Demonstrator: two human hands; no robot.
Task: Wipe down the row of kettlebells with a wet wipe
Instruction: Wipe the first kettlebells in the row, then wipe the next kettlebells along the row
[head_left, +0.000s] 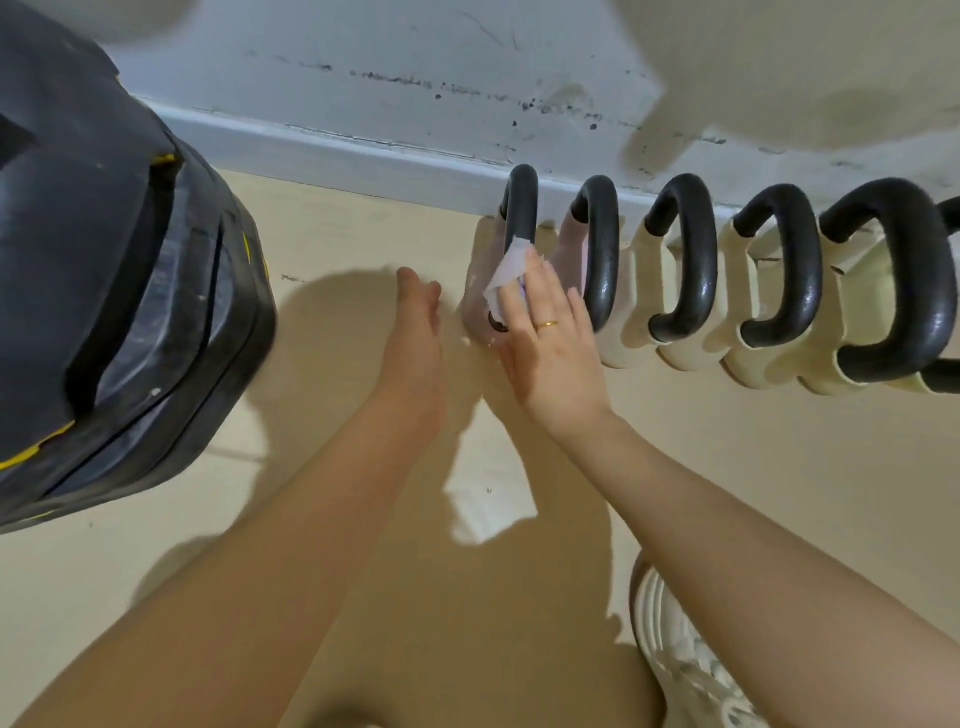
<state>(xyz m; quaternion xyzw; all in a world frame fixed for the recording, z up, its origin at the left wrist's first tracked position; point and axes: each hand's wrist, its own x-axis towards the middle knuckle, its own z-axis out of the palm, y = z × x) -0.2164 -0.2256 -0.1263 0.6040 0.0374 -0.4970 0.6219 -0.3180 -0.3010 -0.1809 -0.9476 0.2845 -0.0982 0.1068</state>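
Right hand (550, 343) presses my wet wipe (506, 273) on kettlebell 1 (480, 306), left hand (418, 312) open, empty; loosely held, the wipe may slip.

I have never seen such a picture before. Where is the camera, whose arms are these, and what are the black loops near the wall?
There is no machine here. The single picture comes from a camera worn on a person's head, looking down, so the two bare arms are that person's own. The black loops are the handles of a row of kettlebells standing on the floor along the wall. The right hand, wearing a ring, presses a white wet wipe against the leftmost kettlebell, a pinkish one. The left hand hovers open beside it, holding nothing. At the left stands a large black object with yellow trim. A pale shoe shows at the bottom right.
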